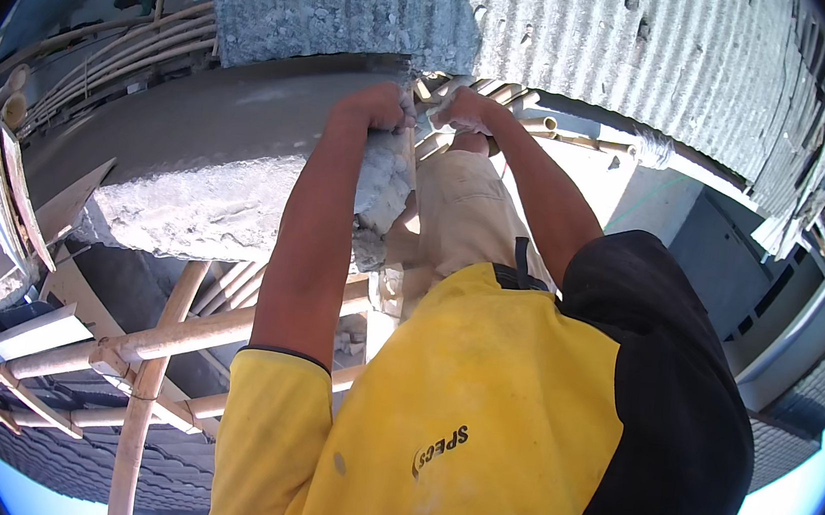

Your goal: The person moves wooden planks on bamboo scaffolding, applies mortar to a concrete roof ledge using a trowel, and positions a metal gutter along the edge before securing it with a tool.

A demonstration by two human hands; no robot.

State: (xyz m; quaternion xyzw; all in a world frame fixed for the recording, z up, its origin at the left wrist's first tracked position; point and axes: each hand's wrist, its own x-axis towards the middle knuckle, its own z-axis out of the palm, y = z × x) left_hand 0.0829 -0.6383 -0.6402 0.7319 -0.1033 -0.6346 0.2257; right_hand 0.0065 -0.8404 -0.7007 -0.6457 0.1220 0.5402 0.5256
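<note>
Yellow and black shirt (517,409) fills six o'clock. Left hand (380,106) grips a grey crumbly concrete chunk (383,179) at twelve o'clock; right hand (468,110) holds bamboo poles (537,122) beside the grey concrete ledge (201,165).

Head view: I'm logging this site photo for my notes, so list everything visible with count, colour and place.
rough grey concrete slab: one, grey, left of centre, under the hands
ribbed corrugated sheets: several, grey, across the top
tan bamboo scaffold poles: many, tan, lower left and behind the slab
dark tiled roof: one, dark grey, bottom left
yellow and black shirt: one, lower centre
beige trousers: one, centre
left hand: one, gripping the slab's right edge
right hand: one, at the slab's top corner, beside the left
</note>
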